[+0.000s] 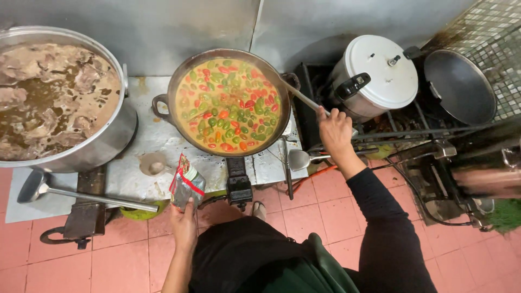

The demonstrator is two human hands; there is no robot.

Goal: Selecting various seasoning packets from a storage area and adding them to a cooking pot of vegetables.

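Observation:
A wide dark pan (172, 82) sits on the stove, full of yellow sauce with green and red pepper pieces (228, 106). My right hand (334, 130) grips the metal handle of a ladle (300, 95) whose bowl is sunk in the sauce at the pan's right rim. My left hand (184, 225) holds a small opened foil packet (187, 184), red, green and silver, below the pan's front left edge.
A large steel pot (103, 144) of brown broth with meat stands at the left, a ladle (65, 192) lying in front of it. A second ladle (301, 159) rests right of the pan. A white pressure cooker (380, 70) and a dark lid (458, 87) sit at the right.

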